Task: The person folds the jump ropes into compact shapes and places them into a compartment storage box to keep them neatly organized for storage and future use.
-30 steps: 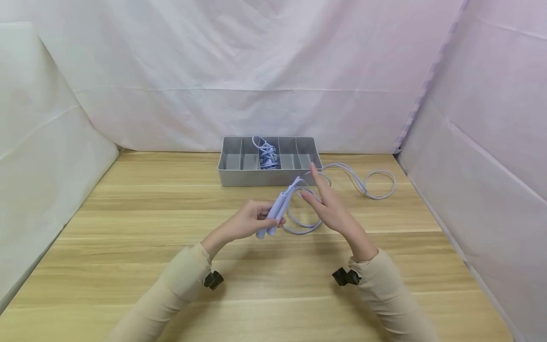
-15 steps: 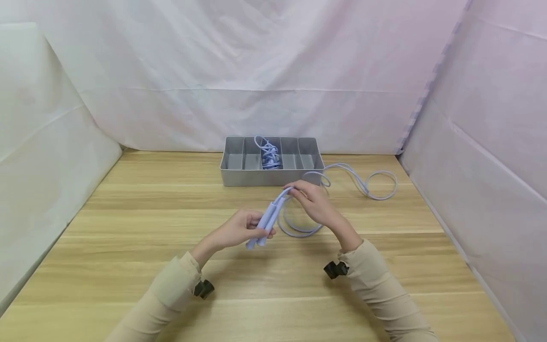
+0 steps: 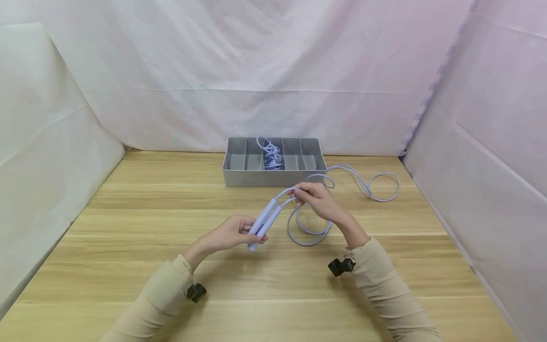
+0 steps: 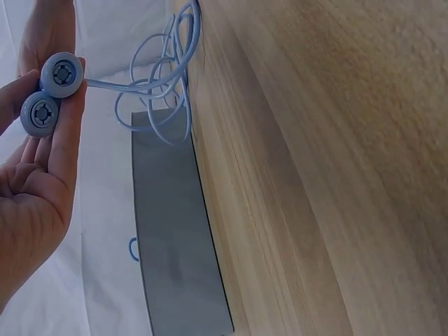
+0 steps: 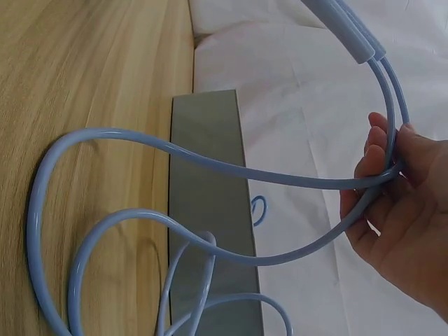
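Note:
My left hand (image 3: 232, 232) grips the two light-blue handles of a jump rope (image 3: 266, 221) side by side, raised above the table and tilted up to the right. In the left wrist view the round end caps of the handles (image 4: 61, 75) face the camera. My right hand (image 3: 318, 199) pinches the two cords just beyond the handles' upper ends. From there the cord (image 5: 252, 175) hangs in loops in the right wrist view. On the table it trails right past the box into a small loop at the far right.
Behind the hands stands a grey box (image 3: 273, 178) with several compartments. A bundled light-blue cord (image 3: 272, 156) lies in its middle compartment, one loop poking above the rim. White cloth (image 3: 256, 71) hangs at the back and both sides of the wooden table (image 3: 273, 313).
My right hand came in from an open pose beside the cord and pinched it near the handles, then shifted slightly right. My left hand moved left and down with the handles.

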`<state>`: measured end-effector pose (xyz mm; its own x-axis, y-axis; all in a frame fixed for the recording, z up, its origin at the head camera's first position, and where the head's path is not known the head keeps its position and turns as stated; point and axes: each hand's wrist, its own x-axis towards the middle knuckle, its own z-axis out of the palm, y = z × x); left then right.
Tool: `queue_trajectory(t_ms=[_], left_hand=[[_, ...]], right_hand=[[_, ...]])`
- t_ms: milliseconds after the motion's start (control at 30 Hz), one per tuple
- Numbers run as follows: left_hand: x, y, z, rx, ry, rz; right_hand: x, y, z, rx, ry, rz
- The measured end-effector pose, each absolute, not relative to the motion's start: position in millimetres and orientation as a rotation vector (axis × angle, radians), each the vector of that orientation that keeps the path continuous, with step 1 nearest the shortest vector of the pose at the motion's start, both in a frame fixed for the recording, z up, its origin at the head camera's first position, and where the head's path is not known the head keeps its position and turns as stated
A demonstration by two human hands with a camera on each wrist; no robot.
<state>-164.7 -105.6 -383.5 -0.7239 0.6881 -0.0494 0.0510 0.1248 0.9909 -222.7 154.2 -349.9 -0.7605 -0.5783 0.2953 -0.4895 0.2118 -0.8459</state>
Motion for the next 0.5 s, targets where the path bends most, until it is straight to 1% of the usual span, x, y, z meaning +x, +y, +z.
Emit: queue_trajectory(t_ms=[200, 500], left_hand=[[-162, -109, -387, 0.732, 1.876, 1.608], [-158, -113, -395, 0.721, 1.795, 1.608]], right_hand=[[-222, 150, -344, -0.946, 2.351, -1.594], [-222, 149, -342, -0.759, 2.091, -1.643]])
